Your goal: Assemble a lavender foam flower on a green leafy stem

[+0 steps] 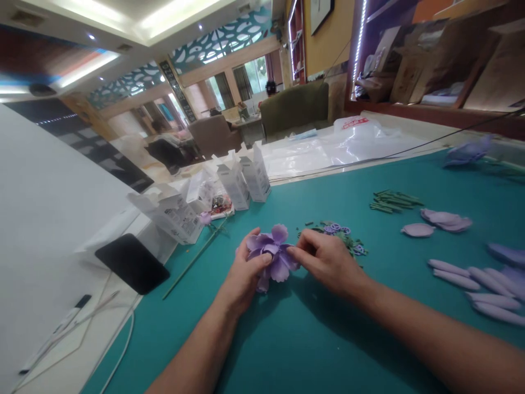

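A purple artificial flower [279, 268] with scalloped petals is held just above the green table mat [311, 339]. My left hand [241, 273] grips it from the left, thumb pressed near its centre and fingers behind the petals. From the right, my right hand [328, 257] pinches the edge of one petal between thumb and forefinger. Beyond my right hand lies a heap of small green and purple plastic parts [348, 238], partly hidden by that hand.
Right: green stem pieces [396, 201], loose lilac petals [447, 220], and several long petal bundles [488, 284]. Left: a long green stem [194, 258], a black phone-like slab [131, 264], white boxes [176, 213] and a cable [123, 350]. Plastic sheeting [303, 153] lies behind the mat.
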`<state>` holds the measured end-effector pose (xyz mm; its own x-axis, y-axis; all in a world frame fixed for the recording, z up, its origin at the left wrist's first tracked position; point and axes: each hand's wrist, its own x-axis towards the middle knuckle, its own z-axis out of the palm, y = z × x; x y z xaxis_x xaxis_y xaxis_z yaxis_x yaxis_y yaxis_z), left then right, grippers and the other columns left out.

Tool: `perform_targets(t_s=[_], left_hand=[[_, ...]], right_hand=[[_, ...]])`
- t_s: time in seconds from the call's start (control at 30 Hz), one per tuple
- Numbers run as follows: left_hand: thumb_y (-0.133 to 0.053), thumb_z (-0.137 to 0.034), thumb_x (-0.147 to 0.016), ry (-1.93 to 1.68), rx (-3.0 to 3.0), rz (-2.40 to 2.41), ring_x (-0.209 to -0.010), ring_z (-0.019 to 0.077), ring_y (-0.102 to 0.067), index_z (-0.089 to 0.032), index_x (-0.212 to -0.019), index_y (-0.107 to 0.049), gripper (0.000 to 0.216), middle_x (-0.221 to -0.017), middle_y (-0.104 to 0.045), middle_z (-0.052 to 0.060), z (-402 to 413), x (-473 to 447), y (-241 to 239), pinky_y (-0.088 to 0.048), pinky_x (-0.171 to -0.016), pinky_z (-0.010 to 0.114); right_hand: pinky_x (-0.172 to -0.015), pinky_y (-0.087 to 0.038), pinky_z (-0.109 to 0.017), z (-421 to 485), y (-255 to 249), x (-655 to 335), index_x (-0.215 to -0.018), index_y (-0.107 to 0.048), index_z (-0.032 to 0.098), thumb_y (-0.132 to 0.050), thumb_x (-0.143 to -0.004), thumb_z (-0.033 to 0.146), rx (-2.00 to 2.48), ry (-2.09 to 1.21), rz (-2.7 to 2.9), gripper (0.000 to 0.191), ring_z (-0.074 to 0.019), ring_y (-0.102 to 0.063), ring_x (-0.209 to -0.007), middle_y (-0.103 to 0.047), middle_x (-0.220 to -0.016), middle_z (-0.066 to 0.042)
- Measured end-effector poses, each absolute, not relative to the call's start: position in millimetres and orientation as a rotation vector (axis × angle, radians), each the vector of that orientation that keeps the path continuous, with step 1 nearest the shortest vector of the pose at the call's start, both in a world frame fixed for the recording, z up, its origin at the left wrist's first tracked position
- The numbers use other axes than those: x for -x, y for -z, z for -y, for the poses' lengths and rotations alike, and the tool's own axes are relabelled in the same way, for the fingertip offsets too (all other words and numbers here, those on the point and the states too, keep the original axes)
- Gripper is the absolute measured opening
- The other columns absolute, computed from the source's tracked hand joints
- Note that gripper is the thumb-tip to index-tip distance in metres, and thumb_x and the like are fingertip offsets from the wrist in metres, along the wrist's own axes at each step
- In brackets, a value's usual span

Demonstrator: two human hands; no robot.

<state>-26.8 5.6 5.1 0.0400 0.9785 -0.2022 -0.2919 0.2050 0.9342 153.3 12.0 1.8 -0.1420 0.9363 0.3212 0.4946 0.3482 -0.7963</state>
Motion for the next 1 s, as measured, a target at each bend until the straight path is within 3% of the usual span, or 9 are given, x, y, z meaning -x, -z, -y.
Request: perform_targets(t_s=[0.73,1.0], left_hand=[[-0.084,-0.030,-0.055,-1.166,-0.997,-1.128,-0.109,0.0269,-0.059,-0.027,-0.136,-0.047,0.089,-0.127,-0.058,0.008,-6.4,27.2,6.4,-0.049,-0.085,0.033],[-0.083,-0.030,-0.055,-1.155,-1.030,-1.147,-0.101,0.0221,-0.059,-0.027,-0.136,-0.047,0.088,-0.122,-0.060,0.007,-4.2,24.3,5.1,-0.048,-0.084,0.029]], right_hand=[[-0.052,-0.027,-0.025,-11.2,0.4,-151.0,-0.058,-0.043,0.021,-0.053,-0.082,0.031,1.325,-0.595,1.816,0.027,-0.0127,-0.045,-0.050,-0.054,-0.053,0.002],[-0.052,-0.027,-0.025,-10.4,4.6,-148.4,-0.058,-0.041,0.021,-0.053,-0.080,0.029,1.319,-0.563,1.790,0.026,-0.0129,-0.044,-0.050,-0.052,-0.052,0.002]])
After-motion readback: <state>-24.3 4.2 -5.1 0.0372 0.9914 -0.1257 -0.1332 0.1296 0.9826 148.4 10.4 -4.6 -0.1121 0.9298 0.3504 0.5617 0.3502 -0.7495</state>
